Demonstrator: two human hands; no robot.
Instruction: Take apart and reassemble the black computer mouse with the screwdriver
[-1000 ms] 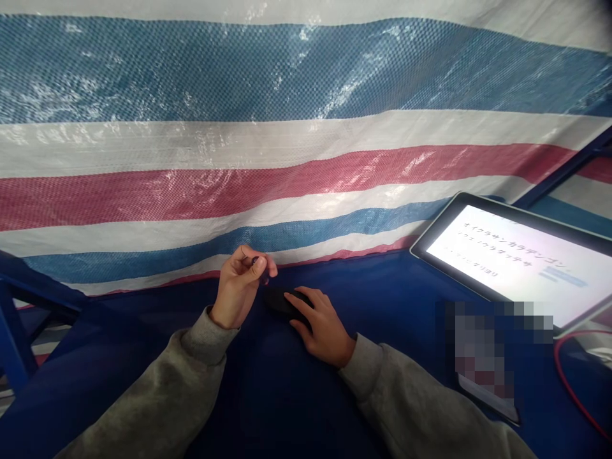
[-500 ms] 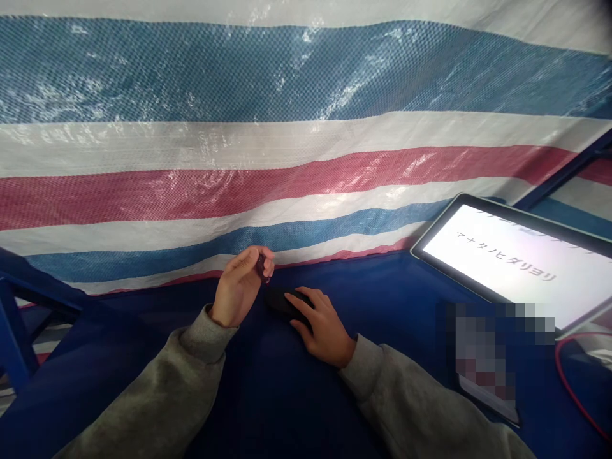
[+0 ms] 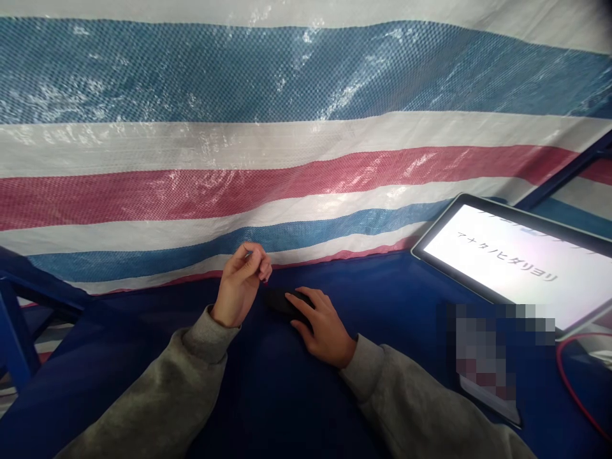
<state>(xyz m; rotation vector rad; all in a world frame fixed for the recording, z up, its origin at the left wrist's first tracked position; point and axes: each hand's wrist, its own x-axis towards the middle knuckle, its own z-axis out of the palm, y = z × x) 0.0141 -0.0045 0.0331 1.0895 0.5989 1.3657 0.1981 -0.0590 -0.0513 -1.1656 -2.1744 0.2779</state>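
Note:
My left hand (image 3: pixel 241 280) is raised just above the blue surface, its fingers curled and the thumb pressed against them. Whatever it may hold is hidden; only a small dark spot shows under the fingertips. Beside it, my right hand (image 3: pixel 322 325) lies over a black computer mouse (image 3: pixel 277 303), fingers along its top and thumb at its near side. The mouse rests on the dark blue tabletop (image 3: pixel 268 395). A gap separates the left hand from the mouse.
At the right a screen (image 3: pixel 516 261) with Japanese characters stands tilted. In front of it lies a flat device (image 3: pixel 492 395), mostly blurred out by pixelation. A red cable (image 3: pixel 568 382) curves at the right edge. Behind hangs a striped plastic sheet (image 3: pixel 287 140); a blue metal frame (image 3: pixel 14 331) stands left.
The thumb and fingers of my left hand have shifted and closed together, covering the dark area seen between them before. My right hand stays still on the mouse.

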